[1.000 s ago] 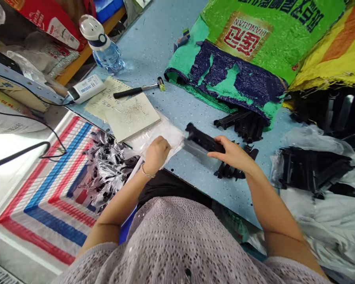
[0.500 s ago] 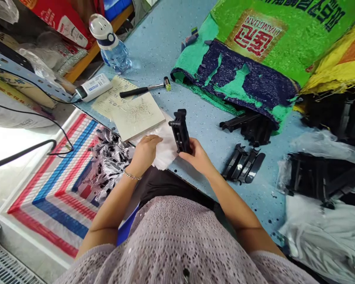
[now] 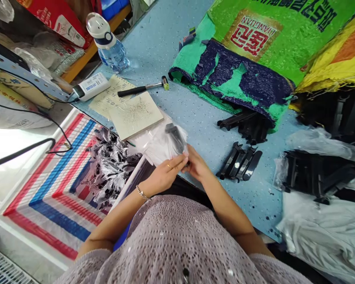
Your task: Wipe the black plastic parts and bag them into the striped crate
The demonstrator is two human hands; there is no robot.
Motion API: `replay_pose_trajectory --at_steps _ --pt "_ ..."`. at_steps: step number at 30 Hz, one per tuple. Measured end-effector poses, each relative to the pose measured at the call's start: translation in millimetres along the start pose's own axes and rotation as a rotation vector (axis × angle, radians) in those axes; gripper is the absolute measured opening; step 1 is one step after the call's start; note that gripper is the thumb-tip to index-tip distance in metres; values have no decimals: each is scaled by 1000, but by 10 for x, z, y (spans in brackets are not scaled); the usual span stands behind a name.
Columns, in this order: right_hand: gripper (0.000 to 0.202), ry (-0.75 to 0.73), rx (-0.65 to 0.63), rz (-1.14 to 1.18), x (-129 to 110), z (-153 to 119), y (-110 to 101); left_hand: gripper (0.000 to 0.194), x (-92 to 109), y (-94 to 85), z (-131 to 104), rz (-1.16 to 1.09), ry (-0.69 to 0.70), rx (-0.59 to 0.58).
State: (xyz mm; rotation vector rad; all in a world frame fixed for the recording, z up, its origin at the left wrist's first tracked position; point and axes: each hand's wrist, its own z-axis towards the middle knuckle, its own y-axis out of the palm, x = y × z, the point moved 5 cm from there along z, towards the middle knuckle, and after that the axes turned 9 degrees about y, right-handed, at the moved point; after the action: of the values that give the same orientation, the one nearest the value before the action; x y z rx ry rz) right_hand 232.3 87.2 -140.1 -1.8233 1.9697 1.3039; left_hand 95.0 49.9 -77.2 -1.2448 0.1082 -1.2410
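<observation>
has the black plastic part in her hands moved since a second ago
Yes. The black plastic part has gone from right of the beige board, out in the open, leftward into the clear bag, held by both hands at the table edge.

black part (image 3: 174, 138) blurred inside clear bag (image 3: 158, 144), lower end behind hands

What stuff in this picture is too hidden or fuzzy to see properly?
Head view only:
- Black part: veiled by the clear bag; its shape is blurred.
- Left hand and right hand: fingers overlap at the bag's mouth, so the exact grip cannot be told.
- Writing on the paper: too small.
- Parts under the green sack: mostly covered.
- Bagged parts at right: clouded by plastic.
</observation>
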Motion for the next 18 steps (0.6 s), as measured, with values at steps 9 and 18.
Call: replay_pose_trajectory --at_steps 9,18 --pt "65 -210 -511 -577 -228 -823 462 46 193 -933 -83 -12 -258 85" --pt "50 -107 752 -1749 -1058 -1213 -1056 38 -1282 -768 -1916 66 -1147 -665"
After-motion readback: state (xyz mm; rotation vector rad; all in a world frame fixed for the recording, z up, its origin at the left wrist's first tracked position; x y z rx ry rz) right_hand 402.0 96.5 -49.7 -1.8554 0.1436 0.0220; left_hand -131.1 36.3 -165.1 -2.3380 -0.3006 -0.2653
